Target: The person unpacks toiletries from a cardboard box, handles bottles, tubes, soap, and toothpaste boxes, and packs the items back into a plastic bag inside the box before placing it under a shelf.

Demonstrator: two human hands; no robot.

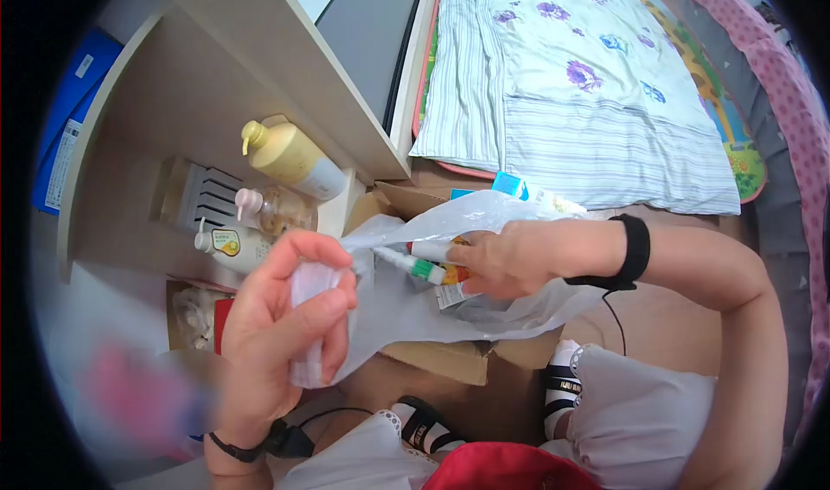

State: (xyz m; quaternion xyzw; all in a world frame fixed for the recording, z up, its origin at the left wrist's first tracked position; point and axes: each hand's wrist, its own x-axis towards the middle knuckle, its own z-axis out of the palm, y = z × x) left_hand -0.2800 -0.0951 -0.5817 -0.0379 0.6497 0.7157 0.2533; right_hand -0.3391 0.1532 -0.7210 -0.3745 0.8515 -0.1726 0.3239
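Observation:
My left hand is closed around the bunched edge of a translucent white plastic bag. The bag's mouth gapes open above a cardboard box. Into that mouth reaches my right hand, its fingers bent against a white tube; the fingertips are partly hidden. Just below lies a tube with a green band, beside an orange-and-yellow item under the fingers. A small printed white box rests lower in the bag. Blue-and-white packaging shows behind the bag's far edge.
On the shelf at left stand a yellow pump bottle, a clear pump bottle and a white pump bottle. A slotted holder is behind them. A flowered quilt lies beyond the box. Cables hang from both wristbands.

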